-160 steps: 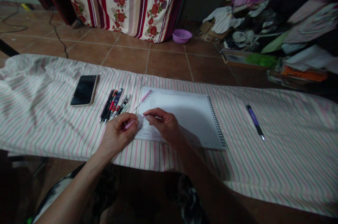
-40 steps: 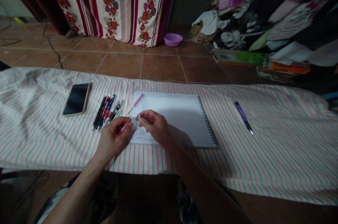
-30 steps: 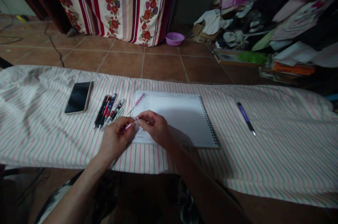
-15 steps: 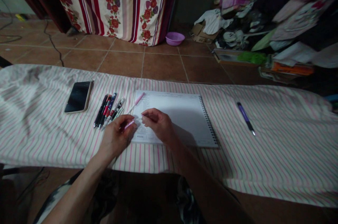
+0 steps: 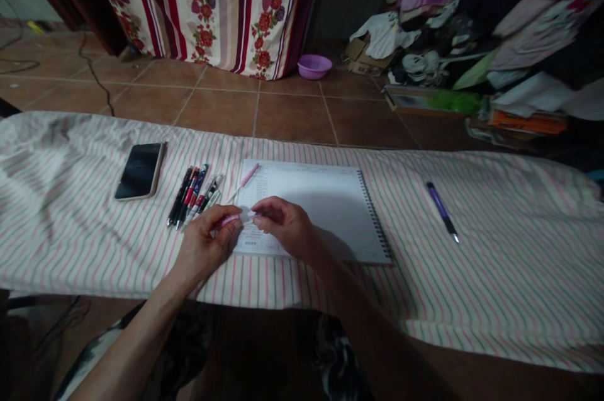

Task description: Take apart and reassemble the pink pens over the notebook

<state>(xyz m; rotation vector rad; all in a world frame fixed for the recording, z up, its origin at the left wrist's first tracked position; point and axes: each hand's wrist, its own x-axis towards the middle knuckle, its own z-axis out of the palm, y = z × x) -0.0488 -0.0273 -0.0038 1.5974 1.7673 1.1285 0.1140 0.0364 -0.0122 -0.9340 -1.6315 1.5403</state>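
The worktop, covered with a striped cloth, extends under the left grip and the right grip and to both sides of them. The spiral notebook lies open below the right grip; its coil edge is to the right of it. The phone is to the left of the left grip and beyond it. Between the phone and this grip, a group of pens lies close together. The purple pen is well apart, to the right of the right grip. Just beyond the left grip, a slender pink-and-white piece lies across the notebook's left edge. The left grip pinches a pink barrel. At its tip there is a small pale piece, beside the right grip's nearly closed fingertips; whether they pinch it, I cannot tell.
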